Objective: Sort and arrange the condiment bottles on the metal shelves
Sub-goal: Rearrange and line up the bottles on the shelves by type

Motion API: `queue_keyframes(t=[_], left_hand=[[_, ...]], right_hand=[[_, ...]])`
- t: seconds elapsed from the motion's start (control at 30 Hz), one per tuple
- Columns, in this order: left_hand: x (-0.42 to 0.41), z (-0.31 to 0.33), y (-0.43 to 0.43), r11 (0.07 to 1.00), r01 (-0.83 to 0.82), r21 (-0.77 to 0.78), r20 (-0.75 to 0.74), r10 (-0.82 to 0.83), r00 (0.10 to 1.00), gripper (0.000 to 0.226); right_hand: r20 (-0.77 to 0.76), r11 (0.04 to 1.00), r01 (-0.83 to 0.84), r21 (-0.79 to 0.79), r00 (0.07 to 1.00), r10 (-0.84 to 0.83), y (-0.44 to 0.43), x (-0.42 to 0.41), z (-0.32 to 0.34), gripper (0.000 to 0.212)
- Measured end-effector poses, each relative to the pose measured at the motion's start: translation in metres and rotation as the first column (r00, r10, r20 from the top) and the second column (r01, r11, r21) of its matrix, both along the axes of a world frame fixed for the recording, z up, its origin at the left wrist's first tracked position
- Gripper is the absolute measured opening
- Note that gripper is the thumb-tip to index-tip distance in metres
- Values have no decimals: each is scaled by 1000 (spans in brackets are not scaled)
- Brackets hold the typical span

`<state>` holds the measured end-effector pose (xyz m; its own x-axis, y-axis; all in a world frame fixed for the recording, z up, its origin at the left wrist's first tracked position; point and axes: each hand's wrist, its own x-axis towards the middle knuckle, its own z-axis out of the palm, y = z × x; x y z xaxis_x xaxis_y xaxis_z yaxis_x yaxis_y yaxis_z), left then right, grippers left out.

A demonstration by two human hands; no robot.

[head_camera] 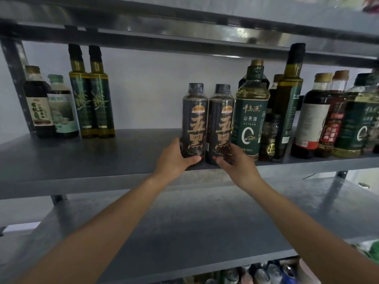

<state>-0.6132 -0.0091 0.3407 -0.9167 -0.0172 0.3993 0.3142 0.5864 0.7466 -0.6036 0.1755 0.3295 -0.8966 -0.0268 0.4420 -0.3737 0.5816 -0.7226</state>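
Two matching black bottles with gold lettering stand side by side near the front edge of the middle metal shelf (86,160). My left hand (175,158) grips the base of the left black bottle (194,119). My right hand (235,160) grips the base of the right black bottle (221,121). Directly right of them stands a green-labelled tea-oil bottle (251,115), close to my right hand. At the shelf's far left stand two tall olive-oil bottles (92,93) beside a dark soy bottle (38,103) and a pale-labelled bottle (61,107).
A crowded group of bottles (332,115) fills the shelf's right end, with a tall olive-oil bottle (290,95) among them. An upper shelf (184,35) hangs low overhead. The lower shelf (194,232) is bare; cans (256,273) sit below it. A wide gap lies between left group and black bottles.
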Motion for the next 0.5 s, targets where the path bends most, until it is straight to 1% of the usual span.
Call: queue_keyframes(t=[0.1,0.2,0.33,0.5], left_hand=[[-9,1,-4,998,-36,-42,14,36,999,53],[-18,4,-11,996,-32,-85,21,34,999,50],[-29,9,-33,996,27,-81,51,-23,998,45],[-48,16,-68,990,47,-134,75,-37,996,46]], right_hand=[[42,994,106,23,993,-106,-7,-20,5,42],[65,988,148,34,986,-150,-14,-33,8,44],[68,985,147,92,986,-154,-31,-48,12,47],[137,989,73,126,986,-90,-67,-73,22,53]])
